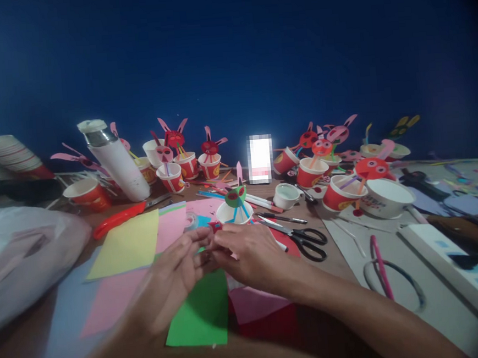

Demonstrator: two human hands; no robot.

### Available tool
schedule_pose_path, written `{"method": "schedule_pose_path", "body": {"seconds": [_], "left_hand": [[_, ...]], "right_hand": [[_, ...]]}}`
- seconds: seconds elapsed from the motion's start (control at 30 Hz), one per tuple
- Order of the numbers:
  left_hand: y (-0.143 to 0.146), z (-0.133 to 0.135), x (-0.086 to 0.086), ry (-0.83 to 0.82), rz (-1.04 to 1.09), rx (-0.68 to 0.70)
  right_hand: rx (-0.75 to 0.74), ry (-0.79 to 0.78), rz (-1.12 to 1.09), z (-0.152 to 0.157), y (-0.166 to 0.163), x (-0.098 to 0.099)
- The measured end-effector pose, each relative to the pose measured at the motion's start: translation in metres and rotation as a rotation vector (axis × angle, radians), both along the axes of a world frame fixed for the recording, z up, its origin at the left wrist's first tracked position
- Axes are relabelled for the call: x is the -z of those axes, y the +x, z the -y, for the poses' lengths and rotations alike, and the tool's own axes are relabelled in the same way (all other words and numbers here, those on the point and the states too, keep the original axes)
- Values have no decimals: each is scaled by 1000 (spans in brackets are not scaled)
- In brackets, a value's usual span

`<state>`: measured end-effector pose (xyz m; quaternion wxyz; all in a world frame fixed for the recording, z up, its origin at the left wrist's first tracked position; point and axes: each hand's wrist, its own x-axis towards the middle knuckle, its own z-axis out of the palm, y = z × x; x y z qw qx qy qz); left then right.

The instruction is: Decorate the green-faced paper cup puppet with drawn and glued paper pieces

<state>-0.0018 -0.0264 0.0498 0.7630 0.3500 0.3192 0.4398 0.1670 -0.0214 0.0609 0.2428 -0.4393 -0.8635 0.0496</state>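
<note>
My left hand (182,262) and my right hand (251,252) meet at the middle of the table, fingers bent and fingertips together. Whatever they pinch is mostly hidden. A small dark red bit (215,225) shows just above the fingertips; I cannot tell whether it is held. Right behind them stands a paper cup (227,216) carrying a green rabbit face (236,197) with pink ears and blue legs. Beneath the hands lie a green paper sheet (202,320) and a pink sheet (259,304). Black-handled scissors (310,241) rest beside my right hand.
Red paper cups (211,167) with rabbit figures line the back. A white bottle (120,169) stands at left, near a red-handled cutter (120,218) and yellow paper (124,248). A plastic bag (25,251) lies far left. At right are a large bowl (390,203) and a power strip (456,261).
</note>
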Motion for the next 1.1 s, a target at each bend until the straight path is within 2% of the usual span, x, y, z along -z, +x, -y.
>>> {"method": "schedule_pose_path", "body": {"seconds": [0.2,0.43,0.53,0.63,0.8,0.97,1.1], "left_hand": [[-5,-6,11,136,-378,-109],[-6,-14,17,501,-620,-125],[-6,-15,13,491,-694,-110],[-7,-21,10,413,-768,-113],[-8,-43,18,398,-901,-119],[-5,-60,32,478,-910,-115],[-1,-64,34,424,-823,-121]], "right_hand": [[-13,-199,-188,-2,3,-10],[-26,-175,-204,-4,1,-1],[-39,-194,-216,-6,3,-2],[-48,-222,-260,-7,12,-13],[-27,-56,-389,-8,39,-39],[40,-40,-409,-9,57,-49],[28,-85,-360,-11,57,-48]]}}
